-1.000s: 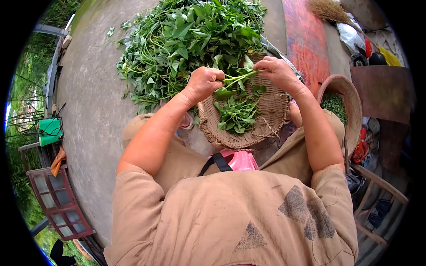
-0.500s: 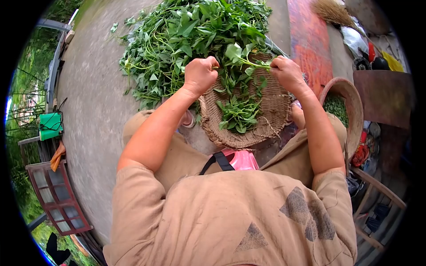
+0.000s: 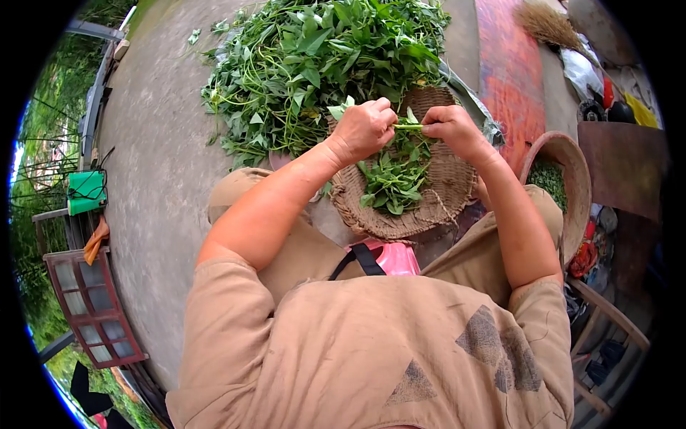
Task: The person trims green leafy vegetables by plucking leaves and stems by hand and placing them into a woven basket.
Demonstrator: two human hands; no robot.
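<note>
Head-worn fisheye, close above, facing down

Left hand [image 3: 361, 130] and right hand [image 3: 458, 131] pinch a green stem [image 3: 409, 126] above a woven basket [image 3: 446, 175] holding leaves [image 3: 391, 184].

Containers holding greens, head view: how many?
2. The woven basket sits between the person's legs, with leafy greens in it; the round brown container is just past the right knee, with finer greens inside. Others may be hidden at right.
</note>
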